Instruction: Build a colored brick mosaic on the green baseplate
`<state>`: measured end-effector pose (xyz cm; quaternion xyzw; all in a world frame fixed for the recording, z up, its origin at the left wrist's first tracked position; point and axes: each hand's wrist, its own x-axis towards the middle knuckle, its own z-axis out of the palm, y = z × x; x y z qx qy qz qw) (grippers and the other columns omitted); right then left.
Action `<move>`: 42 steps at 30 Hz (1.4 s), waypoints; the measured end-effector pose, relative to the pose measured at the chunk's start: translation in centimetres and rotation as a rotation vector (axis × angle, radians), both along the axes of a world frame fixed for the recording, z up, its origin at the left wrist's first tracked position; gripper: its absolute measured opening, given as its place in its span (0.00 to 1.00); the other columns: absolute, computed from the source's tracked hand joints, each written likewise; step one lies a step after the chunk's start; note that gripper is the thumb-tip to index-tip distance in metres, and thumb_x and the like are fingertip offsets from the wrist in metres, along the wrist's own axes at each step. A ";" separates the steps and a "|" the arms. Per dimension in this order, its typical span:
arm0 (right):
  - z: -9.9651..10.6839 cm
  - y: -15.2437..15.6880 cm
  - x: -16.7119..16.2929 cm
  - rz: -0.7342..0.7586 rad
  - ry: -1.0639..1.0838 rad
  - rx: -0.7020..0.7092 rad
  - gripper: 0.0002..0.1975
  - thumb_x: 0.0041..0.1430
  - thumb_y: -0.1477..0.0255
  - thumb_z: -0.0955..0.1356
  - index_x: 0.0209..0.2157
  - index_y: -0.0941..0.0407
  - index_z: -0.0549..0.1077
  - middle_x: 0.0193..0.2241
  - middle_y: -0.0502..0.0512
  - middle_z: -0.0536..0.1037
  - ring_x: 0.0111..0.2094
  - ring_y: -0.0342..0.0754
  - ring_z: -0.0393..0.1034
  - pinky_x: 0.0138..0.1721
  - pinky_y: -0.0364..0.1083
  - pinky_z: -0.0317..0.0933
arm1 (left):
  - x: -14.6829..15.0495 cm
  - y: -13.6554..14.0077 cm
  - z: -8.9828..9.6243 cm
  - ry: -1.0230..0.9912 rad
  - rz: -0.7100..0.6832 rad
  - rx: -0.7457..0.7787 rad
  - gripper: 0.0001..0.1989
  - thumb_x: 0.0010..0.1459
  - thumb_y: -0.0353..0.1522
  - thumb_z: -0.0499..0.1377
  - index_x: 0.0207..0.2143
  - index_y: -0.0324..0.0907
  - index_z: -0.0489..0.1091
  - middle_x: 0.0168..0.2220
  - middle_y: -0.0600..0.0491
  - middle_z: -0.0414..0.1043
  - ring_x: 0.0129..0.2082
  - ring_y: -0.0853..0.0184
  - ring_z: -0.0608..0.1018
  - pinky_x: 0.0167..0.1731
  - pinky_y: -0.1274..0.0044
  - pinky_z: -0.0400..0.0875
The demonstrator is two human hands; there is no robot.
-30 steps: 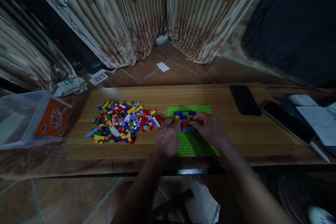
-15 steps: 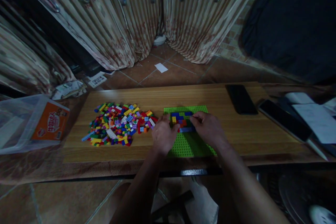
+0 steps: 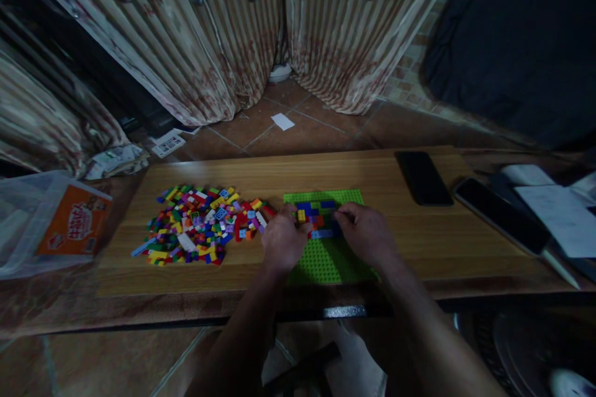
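Partly built: brick block point(image 3: 318, 221) set on far part of green baseplate point(image 3: 321, 265), on bench point(image 3: 326, 172). Leaving near part bare, many bricks loose in pile point(image 3: 193, 223). Touching block's sides with left hand point(image 3: 285, 238) and right hand point(image 3: 367, 232), fingers bent; can't tell if gripping.

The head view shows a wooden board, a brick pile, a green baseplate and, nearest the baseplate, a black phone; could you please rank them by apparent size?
1. Wooden board
2. Brick pile and green baseplate: too alike to rank, the latter being partly hidden
3. Black phone
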<state>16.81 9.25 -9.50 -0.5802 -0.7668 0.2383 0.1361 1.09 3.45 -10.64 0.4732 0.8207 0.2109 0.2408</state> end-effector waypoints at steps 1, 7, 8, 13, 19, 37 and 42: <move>0.0 0.0 0.1 -0.002 -0.003 0.004 0.10 0.59 0.68 0.63 0.29 0.54 0.74 0.26 0.54 0.78 0.28 0.49 0.70 0.31 0.45 0.56 | 0.0 0.0 0.0 -0.004 -0.005 0.002 0.19 0.51 0.37 0.62 0.47 0.46 0.68 0.35 0.52 0.77 0.36 0.63 0.78 0.32 0.76 0.64; 0.1 -0.1 0.2 0.008 -0.006 0.000 0.11 0.59 0.67 0.62 0.30 0.55 0.74 0.26 0.54 0.77 0.28 0.48 0.70 0.31 0.45 0.56 | 0.0 -0.5 -0.1 -0.025 -0.025 0.021 0.20 0.53 0.37 0.60 0.49 0.44 0.66 0.35 0.52 0.76 0.37 0.63 0.78 0.33 0.76 0.65; 0.2 -0.1 0.1 0.006 -0.008 0.003 0.11 0.59 0.67 0.62 0.30 0.55 0.74 0.26 0.54 0.77 0.28 0.48 0.70 0.31 0.45 0.56 | 0.0 -0.7 0.0 -0.025 -0.037 0.036 0.20 0.54 0.37 0.60 0.50 0.44 0.66 0.35 0.51 0.76 0.38 0.63 0.77 0.35 0.76 0.65; 0.1 -0.1 0.1 0.002 0.024 0.003 0.11 0.58 0.67 0.62 0.30 0.55 0.74 0.26 0.54 0.77 0.28 0.48 0.69 0.30 0.45 0.56 | 0.0 -1.4 0.0 -0.056 -0.089 0.071 0.24 0.52 0.36 0.61 0.52 0.42 0.65 0.40 0.49 0.75 0.42 0.63 0.76 0.40 0.76 0.66; -0.6 -0.2 -0.3 0.031 0.050 0.041 0.12 0.58 0.65 0.62 0.31 0.55 0.74 0.25 0.54 0.77 0.26 0.48 0.68 0.29 0.45 0.55 | 0.1 -1.5 -0.3 -0.097 -0.054 0.047 0.27 0.49 0.34 0.63 0.53 0.44 0.64 0.40 0.51 0.74 0.45 0.62 0.74 0.45 0.75 0.65; -1.4 -2.7 -5.6 0.264 0.350 0.028 0.13 0.59 0.64 0.63 0.38 0.54 0.75 0.38 0.56 0.77 0.39 0.51 0.71 0.43 0.50 0.62 | -3.9 -3.8 2.2 -0.362 0.235 0.512 0.19 0.59 0.40 0.54 0.49 0.40 0.69 0.35 0.49 0.76 0.32 0.65 0.76 0.35 0.75 0.69; -2.5 -4.1 -8.6 0.459 0.227 0.232 0.13 0.59 0.68 0.63 0.42 0.52 0.76 0.44 0.58 0.72 0.46 0.54 0.65 0.48 0.53 0.61 | -9.1 -3.9 2.7 -0.677 0.544 0.807 0.14 0.54 0.38 0.58 0.40 0.38 0.71 0.26 0.55 0.71 0.25 0.70 0.73 0.27 0.80 0.66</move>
